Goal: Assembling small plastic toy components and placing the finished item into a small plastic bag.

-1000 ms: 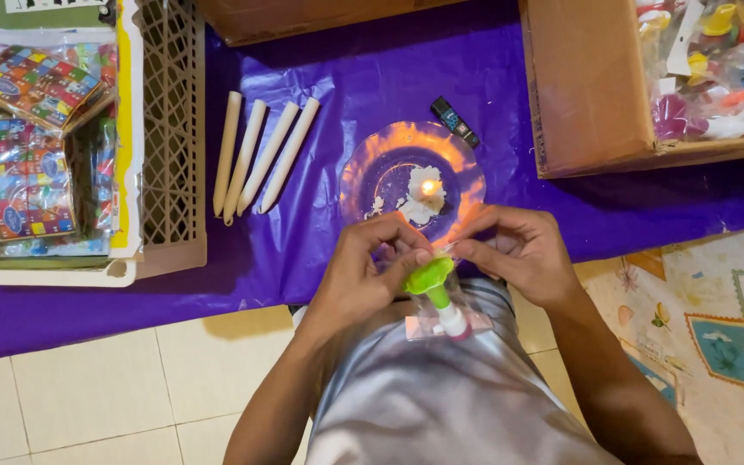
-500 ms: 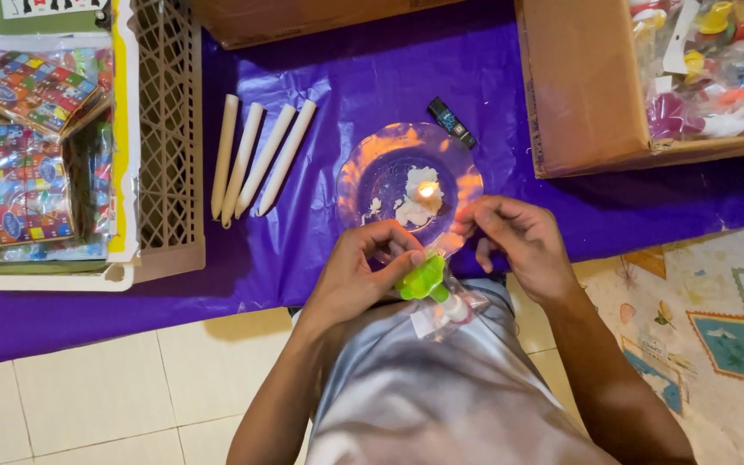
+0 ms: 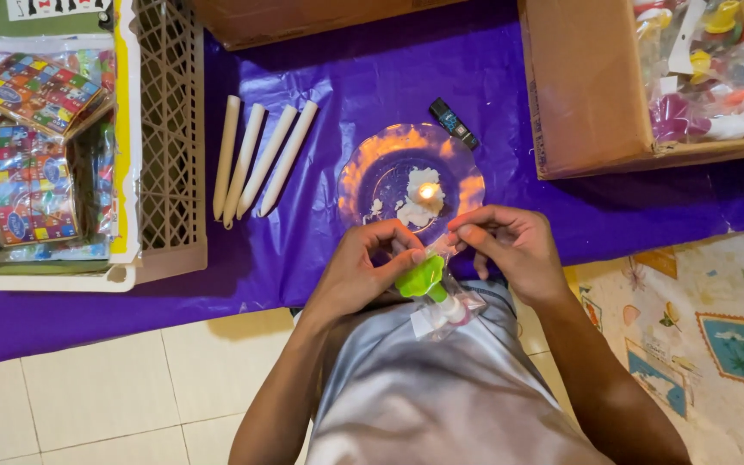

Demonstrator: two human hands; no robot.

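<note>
- The left hand (image 3: 363,274) and the right hand (image 3: 510,250) meet just in front of the person's chest, both pinching the top edge of a small clear plastic packet (image 3: 441,297) between thumb and fingertips.
- Inside the packet sits a green-topped toy (image 3: 421,277) with a white and pink lower part; the packet hangs below the fingers, over the person's grey shirt (image 3: 424,396).
- Just beyond the hands, a lit candle stub (image 3: 427,191) burns in a pool of white wax on a clear plate (image 3: 363,176), which rests on the purple sheet (image 3: 363,77).
- The step in hand looks like sealing the packet mouth at the flame (the exact edge is hidden by the fingertips, so whether it is already closed is hard to tell).
- The next move would call for a taut, level edge, brought near the flame without letting the fingers or the toy touch it.
- Four spare candles (image 3: 260,159) lie side by side left of the plate, a small dark lighter (image 3: 454,122) beyond it.
- A lattice crate (image 3: 170,129) of wrapped board games stands at far left, a cardboard box (image 3: 579,86) of packed toys at right.
</note>
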